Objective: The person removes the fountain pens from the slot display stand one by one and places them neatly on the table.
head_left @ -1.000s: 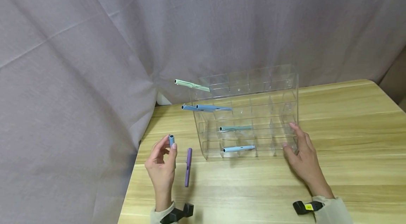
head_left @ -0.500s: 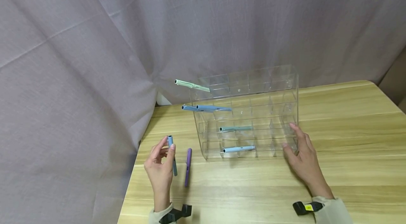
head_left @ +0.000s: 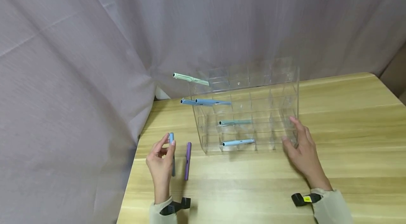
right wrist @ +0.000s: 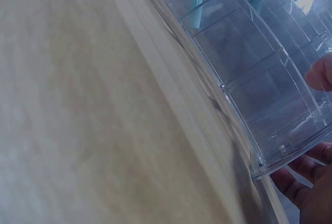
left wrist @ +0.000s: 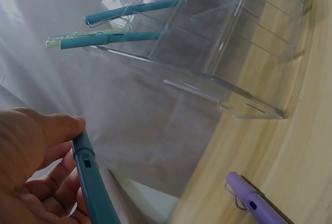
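Observation:
My left hand point(head_left: 160, 164) pinches a blue capped fountain pen point(head_left: 171, 137) near its cap end, between thumb and fingers, above the table's left part. In the left wrist view this pen point(left wrist: 96, 187) looks teal and its barrel runs down past the fingers. A purple fountain pen point(head_left: 188, 160) lies on the table just right of that hand. My right hand point(head_left: 306, 160) grips the right side of a clear tiered acrylic rack point(head_left: 298, 93). In the right wrist view the thumb point(right wrist: 319, 73) is at the inner side of the panel, the other fingers outside.
Pens sit in the rack's left compartments: a light green pen point(head_left: 190, 79) on top, two blue pens point(head_left: 212, 102) below, then a green pen point(head_left: 234, 122) and a light blue pen point(head_left: 238, 142). A grey curtain point(head_left: 222, 16) hangs behind the wooden table point(head_left: 349, 129).
The pen in my left hand has turned from pointing its end at the head camera to showing more of its length. The head view has shifted slightly; the right hand keeps its grip.

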`<state>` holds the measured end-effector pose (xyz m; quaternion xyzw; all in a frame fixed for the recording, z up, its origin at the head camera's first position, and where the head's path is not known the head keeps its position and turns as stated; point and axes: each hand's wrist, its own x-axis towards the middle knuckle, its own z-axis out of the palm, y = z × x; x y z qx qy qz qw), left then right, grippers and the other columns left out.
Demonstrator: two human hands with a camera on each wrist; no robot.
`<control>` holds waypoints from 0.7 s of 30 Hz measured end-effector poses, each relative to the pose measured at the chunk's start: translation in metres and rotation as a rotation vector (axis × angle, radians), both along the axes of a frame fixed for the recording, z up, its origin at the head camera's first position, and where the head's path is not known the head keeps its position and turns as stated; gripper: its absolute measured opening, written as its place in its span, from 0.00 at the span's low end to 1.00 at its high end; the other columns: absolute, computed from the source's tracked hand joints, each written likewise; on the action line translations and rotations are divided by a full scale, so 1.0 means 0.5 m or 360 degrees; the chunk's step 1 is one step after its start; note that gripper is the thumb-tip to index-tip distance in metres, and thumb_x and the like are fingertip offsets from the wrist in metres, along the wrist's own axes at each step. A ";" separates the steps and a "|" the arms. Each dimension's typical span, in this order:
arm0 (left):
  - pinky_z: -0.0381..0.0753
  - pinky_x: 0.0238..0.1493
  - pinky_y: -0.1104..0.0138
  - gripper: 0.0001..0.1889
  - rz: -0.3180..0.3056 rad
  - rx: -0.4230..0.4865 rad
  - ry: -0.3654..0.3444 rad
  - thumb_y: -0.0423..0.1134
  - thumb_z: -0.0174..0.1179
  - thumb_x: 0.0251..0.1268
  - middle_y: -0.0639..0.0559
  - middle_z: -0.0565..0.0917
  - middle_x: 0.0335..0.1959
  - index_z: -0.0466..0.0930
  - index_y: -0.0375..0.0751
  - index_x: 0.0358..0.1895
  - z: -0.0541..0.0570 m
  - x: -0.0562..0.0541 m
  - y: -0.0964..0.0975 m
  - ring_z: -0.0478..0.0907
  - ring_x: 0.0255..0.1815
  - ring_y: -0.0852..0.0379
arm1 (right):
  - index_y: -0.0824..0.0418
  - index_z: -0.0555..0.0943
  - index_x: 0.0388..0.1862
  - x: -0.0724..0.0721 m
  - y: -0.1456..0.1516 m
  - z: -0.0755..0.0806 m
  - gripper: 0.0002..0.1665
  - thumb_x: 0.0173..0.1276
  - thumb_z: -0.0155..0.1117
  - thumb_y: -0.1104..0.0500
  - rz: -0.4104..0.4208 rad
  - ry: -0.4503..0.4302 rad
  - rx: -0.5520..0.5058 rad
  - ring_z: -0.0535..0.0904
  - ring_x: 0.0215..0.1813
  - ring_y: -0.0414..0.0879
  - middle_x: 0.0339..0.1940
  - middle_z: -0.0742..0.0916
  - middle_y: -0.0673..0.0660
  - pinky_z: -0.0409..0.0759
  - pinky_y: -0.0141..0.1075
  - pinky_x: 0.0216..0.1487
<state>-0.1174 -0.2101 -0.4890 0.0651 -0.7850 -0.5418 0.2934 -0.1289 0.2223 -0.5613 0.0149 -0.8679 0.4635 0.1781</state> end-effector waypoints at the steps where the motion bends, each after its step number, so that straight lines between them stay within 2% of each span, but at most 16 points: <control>1: 0.80 0.28 0.77 0.16 0.0009 0.0000 -0.0016 0.29 0.74 0.66 0.38 0.91 0.45 0.91 0.40 0.57 -0.001 -0.001 -0.001 0.81 0.29 0.69 | 0.44 0.55 0.89 0.000 0.000 0.000 0.48 0.76 0.62 0.62 0.0001 0.0000 -0.0001 0.75 0.61 0.77 0.73 0.73 0.77 0.71 0.83 0.53; 7: 0.78 0.26 0.76 0.16 0.0086 -0.0035 -0.0211 0.32 0.75 0.66 0.42 0.92 0.45 0.92 0.44 0.56 -0.012 -0.011 -0.005 0.80 0.27 0.69 | 0.43 0.55 0.89 -0.009 0.002 0.004 0.47 0.76 0.62 0.61 0.0007 0.0005 -0.0010 0.74 0.62 0.77 0.74 0.72 0.77 0.70 0.85 0.55; 12: 0.77 0.24 0.74 0.15 0.0097 -0.0082 -0.0407 0.34 0.74 0.66 0.44 0.92 0.45 0.93 0.46 0.55 -0.019 -0.019 -0.010 0.80 0.25 0.69 | 0.44 0.56 0.88 -0.016 0.003 0.008 0.46 0.76 0.61 0.60 -0.0001 0.0005 -0.0033 0.74 0.62 0.76 0.73 0.73 0.77 0.70 0.82 0.55; 21: 0.78 0.21 0.73 0.14 0.0084 -0.0137 -0.0634 0.34 0.75 0.64 0.42 0.94 0.45 0.93 0.43 0.52 -0.059 -0.023 -0.024 0.81 0.24 0.69 | 0.45 0.57 0.88 -0.005 0.003 0.002 0.47 0.75 0.62 0.62 0.0004 0.0000 -0.0065 0.74 0.64 0.77 0.73 0.73 0.77 0.69 0.83 0.57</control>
